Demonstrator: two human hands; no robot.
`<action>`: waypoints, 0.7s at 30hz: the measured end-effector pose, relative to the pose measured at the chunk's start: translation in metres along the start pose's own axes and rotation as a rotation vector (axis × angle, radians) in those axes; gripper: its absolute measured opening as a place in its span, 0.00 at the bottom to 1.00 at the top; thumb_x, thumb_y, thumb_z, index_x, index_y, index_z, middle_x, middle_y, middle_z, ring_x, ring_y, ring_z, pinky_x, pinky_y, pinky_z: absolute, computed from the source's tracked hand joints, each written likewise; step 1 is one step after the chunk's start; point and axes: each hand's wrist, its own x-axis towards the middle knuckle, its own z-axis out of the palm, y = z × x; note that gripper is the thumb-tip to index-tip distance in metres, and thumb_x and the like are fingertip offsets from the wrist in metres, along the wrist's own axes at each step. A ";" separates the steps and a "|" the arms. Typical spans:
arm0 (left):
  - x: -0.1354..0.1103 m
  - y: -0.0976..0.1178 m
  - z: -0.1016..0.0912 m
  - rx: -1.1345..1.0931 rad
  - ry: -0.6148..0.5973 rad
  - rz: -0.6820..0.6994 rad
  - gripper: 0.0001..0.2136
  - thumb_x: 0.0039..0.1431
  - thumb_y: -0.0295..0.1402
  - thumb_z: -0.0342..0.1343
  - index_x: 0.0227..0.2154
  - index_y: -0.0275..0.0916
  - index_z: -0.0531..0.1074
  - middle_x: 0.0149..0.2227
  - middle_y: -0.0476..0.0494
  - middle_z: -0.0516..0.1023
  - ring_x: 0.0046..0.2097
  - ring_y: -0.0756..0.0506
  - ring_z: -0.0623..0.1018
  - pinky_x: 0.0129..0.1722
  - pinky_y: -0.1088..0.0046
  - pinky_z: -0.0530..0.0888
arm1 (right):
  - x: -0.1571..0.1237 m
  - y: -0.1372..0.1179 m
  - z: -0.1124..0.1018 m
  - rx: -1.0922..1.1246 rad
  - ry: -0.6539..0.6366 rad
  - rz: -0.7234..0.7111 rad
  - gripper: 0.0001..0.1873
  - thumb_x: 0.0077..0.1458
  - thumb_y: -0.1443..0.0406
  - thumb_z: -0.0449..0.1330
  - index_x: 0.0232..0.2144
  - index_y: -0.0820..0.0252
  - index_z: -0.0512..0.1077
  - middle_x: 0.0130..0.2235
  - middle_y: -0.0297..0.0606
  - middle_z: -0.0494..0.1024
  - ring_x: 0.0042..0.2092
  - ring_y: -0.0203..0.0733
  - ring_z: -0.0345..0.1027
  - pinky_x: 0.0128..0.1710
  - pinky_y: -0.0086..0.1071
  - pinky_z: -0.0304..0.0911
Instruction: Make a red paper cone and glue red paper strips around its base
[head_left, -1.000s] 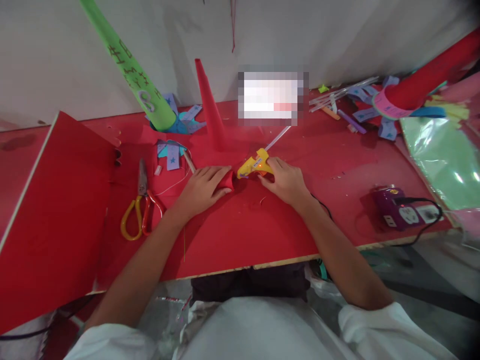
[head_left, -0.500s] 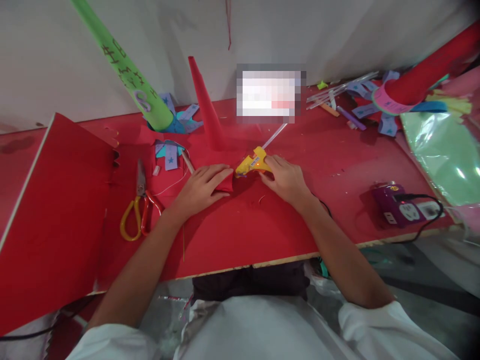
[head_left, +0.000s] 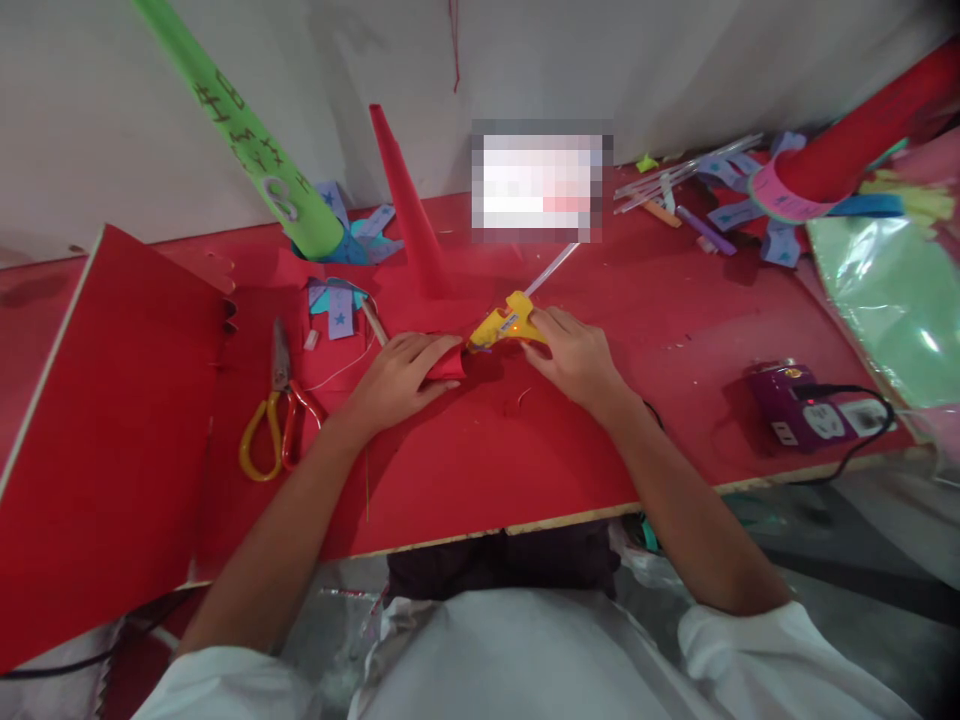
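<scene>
My left hand (head_left: 397, 373) lies fingers together on a folded piece of red paper (head_left: 448, 366), pinning it to the red table (head_left: 487, 450). My right hand (head_left: 574, 355) grips a yellow glue gun (head_left: 504, 322) with a clear glue stick poking out of its back. The gun's nozzle points left and touches the edge of the red paper beside my left fingertips. A small orange light glows on the gun's body.
Yellow-handled scissors (head_left: 276, 410) lie left of my left hand. A red board (head_left: 97, 440) leans at the far left. A green tube (head_left: 247, 140) and a red cone (head_left: 405, 210) stand at the back. A purple power strip (head_left: 802, 415) sits right, beside paper scraps and sticks.
Both hands stay on the red paper and the glue gun. The nozzle has shifted slightly along the paper's edge, and the view has drifted a little.
</scene>
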 end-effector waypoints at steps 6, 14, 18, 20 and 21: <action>-0.004 -0.004 -0.001 -0.067 -0.020 -0.064 0.26 0.74 0.49 0.53 0.65 0.39 0.68 0.64 0.31 0.76 0.66 0.31 0.74 0.69 0.45 0.69 | -0.001 0.000 0.001 0.028 0.001 -0.004 0.16 0.69 0.64 0.55 0.55 0.59 0.74 0.47 0.49 0.82 0.50 0.55 0.77 0.41 0.40 0.68; -0.004 -0.005 -0.003 -0.176 -0.055 -0.094 0.26 0.77 0.49 0.45 0.66 0.37 0.68 0.66 0.32 0.74 0.70 0.31 0.70 0.72 0.45 0.66 | -0.002 0.000 0.001 0.054 -0.056 -0.077 0.16 0.70 0.64 0.54 0.55 0.59 0.73 0.49 0.49 0.83 0.49 0.54 0.78 0.39 0.39 0.65; -0.001 -0.003 -0.004 -0.190 0.065 -0.076 0.23 0.77 0.46 0.47 0.66 0.40 0.68 0.66 0.32 0.73 0.68 0.35 0.72 0.71 0.50 0.68 | -0.002 0.000 0.001 0.048 -0.076 -0.076 0.15 0.70 0.65 0.54 0.54 0.58 0.74 0.48 0.48 0.83 0.49 0.53 0.77 0.39 0.38 0.64; 0.000 -0.001 -0.005 -0.158 0.146 -0.136 0.24 0.75 0.47 0.52 0.65 0.40 0.69 0.61 0.32 0.75 0.64 0.35 0.75 0.67 0.51 0.71 | -0.002 0.000 0.001 0.055 -0.077 -0.064 0.15 0.70 0.64 0.54 0.54 0.58 0.74 0.48 0.48 0.83 0.50 0.54 0.77 0.39 0.38 0.64; 0.000 0.000 -0.005 -0.156 0.173 -0.175 0.25 0.73 0.48 0.54 0.65 0.40 0.70 0.57 0.34 0.78 0.60 0.36 0.77 0.65 0.52 0.73 | -0.002 -0.001 0.001 0.058 -0.075 -0.059 0.15 0.70 0.64 0.54 0.54 0.58 0.74 0.48 0.48 0.83 0.50 0.54 0.77 0.39 0.38 0.64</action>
